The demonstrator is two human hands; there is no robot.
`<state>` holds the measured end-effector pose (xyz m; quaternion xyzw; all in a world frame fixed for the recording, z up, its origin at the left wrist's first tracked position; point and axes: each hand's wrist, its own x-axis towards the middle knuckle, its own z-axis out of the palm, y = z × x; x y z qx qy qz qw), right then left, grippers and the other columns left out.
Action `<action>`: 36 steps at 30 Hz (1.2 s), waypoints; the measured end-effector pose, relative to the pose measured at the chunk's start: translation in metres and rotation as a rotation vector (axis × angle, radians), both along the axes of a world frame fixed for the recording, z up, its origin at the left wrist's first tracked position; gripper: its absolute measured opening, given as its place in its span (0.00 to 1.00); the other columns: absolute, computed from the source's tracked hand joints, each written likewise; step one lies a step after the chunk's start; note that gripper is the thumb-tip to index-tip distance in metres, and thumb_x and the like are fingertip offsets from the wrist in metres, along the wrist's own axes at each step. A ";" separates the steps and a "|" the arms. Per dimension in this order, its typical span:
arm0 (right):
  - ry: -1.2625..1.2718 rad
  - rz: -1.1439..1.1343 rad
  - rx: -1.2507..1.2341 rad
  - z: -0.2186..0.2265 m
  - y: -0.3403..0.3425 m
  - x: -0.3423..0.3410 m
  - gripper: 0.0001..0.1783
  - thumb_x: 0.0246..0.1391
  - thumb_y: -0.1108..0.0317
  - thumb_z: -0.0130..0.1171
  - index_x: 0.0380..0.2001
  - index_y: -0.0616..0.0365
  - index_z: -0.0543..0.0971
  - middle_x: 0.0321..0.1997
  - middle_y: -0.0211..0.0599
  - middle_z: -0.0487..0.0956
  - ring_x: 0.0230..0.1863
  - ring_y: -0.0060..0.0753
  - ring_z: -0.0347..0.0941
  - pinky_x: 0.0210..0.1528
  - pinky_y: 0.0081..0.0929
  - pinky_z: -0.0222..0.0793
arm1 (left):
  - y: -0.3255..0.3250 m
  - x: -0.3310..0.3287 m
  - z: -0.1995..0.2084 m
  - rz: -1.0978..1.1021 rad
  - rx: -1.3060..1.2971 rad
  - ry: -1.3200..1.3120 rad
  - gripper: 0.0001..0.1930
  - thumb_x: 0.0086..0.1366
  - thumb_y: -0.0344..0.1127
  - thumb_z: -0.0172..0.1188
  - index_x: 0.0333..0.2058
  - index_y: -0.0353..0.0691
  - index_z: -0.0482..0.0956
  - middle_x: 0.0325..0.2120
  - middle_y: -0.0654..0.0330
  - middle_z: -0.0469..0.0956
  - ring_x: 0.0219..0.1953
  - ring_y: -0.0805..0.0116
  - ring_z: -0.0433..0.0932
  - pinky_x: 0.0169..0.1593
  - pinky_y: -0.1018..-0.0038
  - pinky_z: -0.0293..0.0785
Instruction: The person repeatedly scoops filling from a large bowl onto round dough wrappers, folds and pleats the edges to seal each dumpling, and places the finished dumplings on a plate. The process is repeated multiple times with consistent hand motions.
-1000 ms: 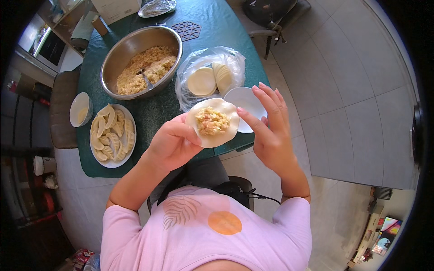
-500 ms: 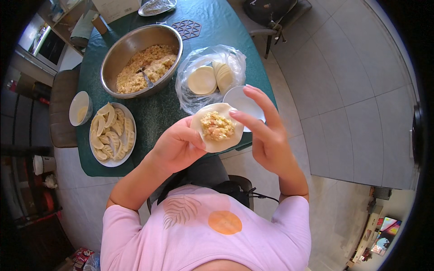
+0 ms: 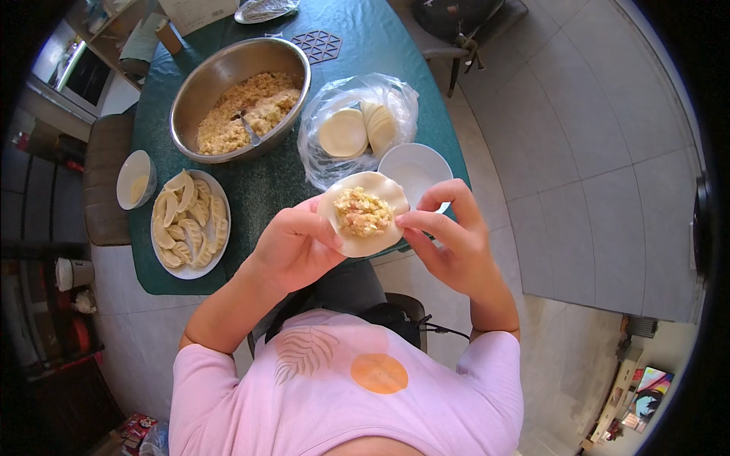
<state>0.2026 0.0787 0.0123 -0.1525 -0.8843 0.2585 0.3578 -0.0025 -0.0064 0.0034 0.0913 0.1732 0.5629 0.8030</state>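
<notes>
A round dumpling wrapper (image 3: 352, 242) lies flat and unfolded, with a mound of minced filling (image 3: 362, 212) at its middle. My left hand (image 3: 298, 242) holds it from the left and below, thumb over the near left rim. On the other side my right hand (image 3: 454, 242) pinches the wrapper's right edge between thumb and forefinger. Just behind that hand is a white bowl (image 3: 416, 164), which looks bare inside. Beyond the wrapper, a clear plastic bag (image 3: 315, 169) lies open around stacks of round wrappers (image 3: 342, 134).
A large steel basin (image 3: 182, 114) holds filling (image 3: 251, 102) and a spoon (image 3: 249, 131). Folded dumplings (image 3: 186, 228) cover a white plate (image 3: 220, 257) at the left, beside a small bowl (image 3: 146, 169). The green-covered table (image 3: 258, 186) ends close before me. A dark trivet (image 3: 317, 46) lies farther back.
My right hand has come down from the wrapper's upper right rim to its right edge. Its raised, spread fingers have closed into a pinch there. My left hand keeps its hold.
</notes>
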 end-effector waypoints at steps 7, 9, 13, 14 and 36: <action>0.047 0.098 -0.247 -0.005 -0.001 0.004 0.12 0.41 0.82 0.64 0.32 0.58 0.79 0.30 0.37 0.75 0.30 0.32 0.74 0.30 0.22 0.70 | -0.006 0.004 0.008 -0.042 -0.015 0.368 0.27 0.50 0.23 0.66 0.50 0.33 0.67 0.43 0.57 0.75 0.46 0.71 0.76 0.51 0.73 0.73; 0.054 0.104 -0.290 -0.005 -0.002 0.004 0.11 0.42 0.82 0.63 0.32 0.59 0.78 0.32 0.38 0.77 0.32 0.33 0.76 0.32 0.23 0.71 | -0.008 0.006 0.006 -0.039 -0.011 0.426 0.26 0.50 0.24 0.68 0.48 0.33 0.69 0.41 0.58 0.76 0.45 0.72 0.76 0.50 0.74 0.73; 0.072 0.082 -0.325 -0.004 -0.004 0.002 0.10 0.43 0.82 0.63 0.31 0.61 0.78 0.34 0.40 0.78 0.34 0.34 0.77 0.35 0.24 0.73 | -0.009 0.008 0.002 -0.039 -0.037 0.497 0.23 0.50 0.24 0.68 0.45 0.34 0.70 0.40 0.58 0.76 0.44 0.72 0.77 0.49 0.74 0.74; 0.083 0.071 -0.342 -0.004 -0.005 0.001 0.10 0.43 0.83 0.62 0.31 0.61 0.78 0.34 0.40 0.78 0.34 0.34 0.77 0.36 0.24 0.73 | -0.009 0.008 0.001 -0.049 -0.042 0.503 0.23 0.50 0.24 0.68 0.45 0.34 0.70 0.40 0.58 0.76 0.43 0.72 0.77 0.49 0.74 0.74; 0.047 -0.007 -0.520 -0.012 -0.014 -0.001 0.08 0.43 0.81 0.63 0.30 0.64 0.76 0.31 0.38 0.78 0.31 0.28 0.76 0.34 0.22 0.72 | -0.004 0.011 0.003 -0.050 -0.097 0.454 0.11 0.56 0.28 0.65 0.37 0.34 0.75 0.34 0.54 0.78 0.35 0.67 0.80 0.38 0.77 0.77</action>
